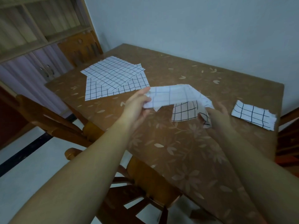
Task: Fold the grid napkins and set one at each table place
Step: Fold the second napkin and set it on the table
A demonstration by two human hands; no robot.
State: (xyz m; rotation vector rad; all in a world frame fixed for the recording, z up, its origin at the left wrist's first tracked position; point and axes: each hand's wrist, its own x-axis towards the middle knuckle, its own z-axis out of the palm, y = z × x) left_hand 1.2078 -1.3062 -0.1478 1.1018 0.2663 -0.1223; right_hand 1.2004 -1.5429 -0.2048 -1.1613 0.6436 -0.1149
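Observation:
A white napkin with a black grid [176, 97] hangs in the air above the brown table [186, 151], half folded and sagging in the middle. My left hand [137, 104] pinches its left end. My right hand [216, 117] grips its right end, and is blurred. A pile of flat unfolded grid napkins [114, 78] lies at the table's far left. One folded grid napkin [254, 115] lies at the table's right edge.
Wooden chairs stand around the table: one at the left [53, 120], one below my arms [145, 183], one at the far side [80, 47], one at the right edge [289, 135]. A wooden cabinet [32, 38] is at the back left.

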